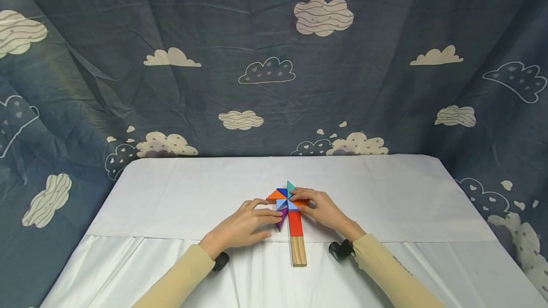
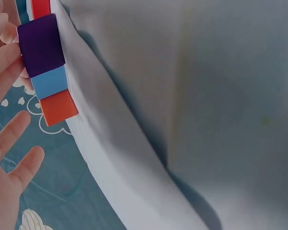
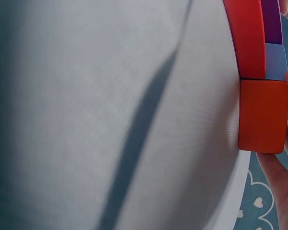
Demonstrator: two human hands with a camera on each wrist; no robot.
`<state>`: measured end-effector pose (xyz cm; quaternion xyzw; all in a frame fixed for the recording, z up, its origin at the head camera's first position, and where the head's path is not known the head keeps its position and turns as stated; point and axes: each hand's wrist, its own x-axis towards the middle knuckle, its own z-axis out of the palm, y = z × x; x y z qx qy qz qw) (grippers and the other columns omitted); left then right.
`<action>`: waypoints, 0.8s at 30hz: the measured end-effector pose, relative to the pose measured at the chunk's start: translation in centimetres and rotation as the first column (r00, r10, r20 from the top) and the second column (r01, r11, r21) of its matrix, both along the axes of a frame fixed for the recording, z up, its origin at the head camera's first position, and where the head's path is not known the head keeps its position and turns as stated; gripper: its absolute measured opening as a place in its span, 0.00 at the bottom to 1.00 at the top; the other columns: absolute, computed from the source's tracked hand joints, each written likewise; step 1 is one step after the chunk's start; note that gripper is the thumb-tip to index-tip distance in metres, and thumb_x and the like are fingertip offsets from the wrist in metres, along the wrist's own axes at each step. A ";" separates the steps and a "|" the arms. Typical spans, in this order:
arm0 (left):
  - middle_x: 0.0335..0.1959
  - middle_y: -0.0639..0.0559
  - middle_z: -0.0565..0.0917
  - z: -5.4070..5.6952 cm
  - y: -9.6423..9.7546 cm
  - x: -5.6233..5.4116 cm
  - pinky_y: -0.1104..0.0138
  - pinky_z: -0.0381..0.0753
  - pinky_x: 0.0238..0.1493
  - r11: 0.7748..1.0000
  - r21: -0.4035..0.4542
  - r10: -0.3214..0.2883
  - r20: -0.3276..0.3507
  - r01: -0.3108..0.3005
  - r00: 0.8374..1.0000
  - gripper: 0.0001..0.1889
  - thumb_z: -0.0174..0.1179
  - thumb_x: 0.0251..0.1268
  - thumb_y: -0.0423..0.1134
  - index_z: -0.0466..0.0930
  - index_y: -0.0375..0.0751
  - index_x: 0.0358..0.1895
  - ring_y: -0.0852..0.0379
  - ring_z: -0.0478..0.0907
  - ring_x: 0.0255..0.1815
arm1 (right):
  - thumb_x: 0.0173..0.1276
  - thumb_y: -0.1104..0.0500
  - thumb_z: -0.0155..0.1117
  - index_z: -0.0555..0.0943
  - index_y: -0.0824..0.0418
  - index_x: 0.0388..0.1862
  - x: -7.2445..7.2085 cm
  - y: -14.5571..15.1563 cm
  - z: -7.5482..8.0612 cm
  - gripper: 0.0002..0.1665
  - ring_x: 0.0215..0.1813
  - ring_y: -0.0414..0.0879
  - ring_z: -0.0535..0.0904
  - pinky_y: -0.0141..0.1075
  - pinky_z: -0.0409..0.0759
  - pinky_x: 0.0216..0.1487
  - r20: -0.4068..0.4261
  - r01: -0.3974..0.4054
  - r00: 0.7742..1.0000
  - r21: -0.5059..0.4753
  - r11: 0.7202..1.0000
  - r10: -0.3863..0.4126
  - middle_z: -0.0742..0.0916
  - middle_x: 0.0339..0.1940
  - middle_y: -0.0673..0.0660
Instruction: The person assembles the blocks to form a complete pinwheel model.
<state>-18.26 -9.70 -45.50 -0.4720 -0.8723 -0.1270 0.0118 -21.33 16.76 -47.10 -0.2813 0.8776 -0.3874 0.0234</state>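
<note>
On the white table, coloured wooden blocks form a pinwheel on a stem. My left hand [image 1: 248, 225] touches the pinwheel's left side, its fingers fairly straight, near the purple triangle block [image 1: 280, 220] and light blue blocks [image 1: 280, 203]. An orange triangle [image 1: 276, 195] and a dark blue block [image 1: 282, 191] lie just beyond. On the other side, my right hand [image 1: 323, 208] pinches another orange triangle block [image 3: 263, 116], partly covered by its fingers. A teal triangle [image 1: 290, 186] points away at the top. Below the centre, a red rectangular block [image 1: 295, 224] joins the stem.
A plain wooden block [image 1: 298, 251] continues the stem toward the near side. White cloth covers the table [image 1: 171, 194], with a fold line across it. Behind hangs a dark blue curtain [image 1: 214, 23] with cloud prints.
</note>
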 end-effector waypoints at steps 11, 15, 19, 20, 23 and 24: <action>0.65 0.57 0.72 -0.4 0.7 0.2 0.51 0.61 0.64 1.000 -0.015 0.019 -0.029 -0.020 0.999 0.24 0.57 0.69 0.49 0.73 0.48 0.66 0.48 0.59 0.69 | 0.65 0.67 0.63 0.83 0.58 0.52 0.0 0.0 -0.1 0.16 0.69 0.58 0.65 0.55 0.66 0.63 0.000 0.001 1.000 0.004 1.000 -0.001 0.79 0.62 0.56; 0.66 0.55 0.70 -0.3 0.9 0.3 0.52 0.61 0.64 0.999 -0.041 0.028 -0.050 -0.030 0.998 0.25 0.55 0.70 0.50 0.72 0.48 0.67 0.47 0.59 0.68 | 0.65 0.68 0.63 0.83 0.59 0.51 0.1 0.0 -0.1 0.16 0.69 0.58 0.65 0.55 0.66 0.63 0.001 0.000 1.000 -0.002 1.000 0.000 0.79 0.62 0.57; 0.68 0.55 0.69 -0.3 1.2 0.4 0.52 0.61 0.65 0.997 -0.063 0.041 -0.046 -0.044 0.998 0.25 0.54 0.70 0.52 0.71 0.48 0.68 0.47 0.58 0.69 | 0.65 0.68 0.63 0.83 0.59 0.51 0.1 0.0 -0.1 0.16 0.69 0.59 0.66 0.55 0.67 0.63 -0.001 -0.006 1.000 -0.010 1.000 0.006 0.79 0.62 0.57; 0.68 0.55 0.68 -0.3 1.2 0.4 0.52 0.60 0.65 0.997 -0.067 0.044 -0.043 -0.047 0.998 0.26 0.54 0.70 0.52 0.70 0.48 0.68 0.47 0.58 0.69 | 0.65 0.68 0.63 0.83 0.59 0.51 0.1 0.1 -0.1 0.16 0.68 0.59 0.66 0.55 0.67 0.63 -0.002 -0.008 1.000 -0.010 1.000 0.008 0.79 0.62 0.57; 0.69 0.55 0.68 -0.4 1.4 0.4 0.51 0.60 0.65 0.996 -0.075 0.051 -0.037 -0.053 0.998 0.26 0.54 0.70 0.52 0.70 0.48 0.68 0.47 0.57 0.69 | 0.65 0.68 0.63 0.83 0.59 0.51 0.1 0.0 0.0 0.16 0.68 0.59 0.66 0.55 0.67 0.63 -0.001 -0.010 1.000 -0.014 1.000 0.010 0.79 0.62 0.57; 0.69 0.55 0.67 -0.4 1.4 0.4 0.51 0.61 0.65 0.996 -0.075 0.052 -0.037 -0.055 0.998 0.26 0.54 0.70 0.52 0.70 0.48 0.68 0.47 0.57 0.69 | 0.64 0.68 0.63 0.83 0.59 0.51 0.1 0.0 0.0 0.16 0.68 0.58 0.66 0.55 0.67 0.63 -0.001 -0.011 1.000 -0.016 1.000 0.011 0.79 0.62 0.57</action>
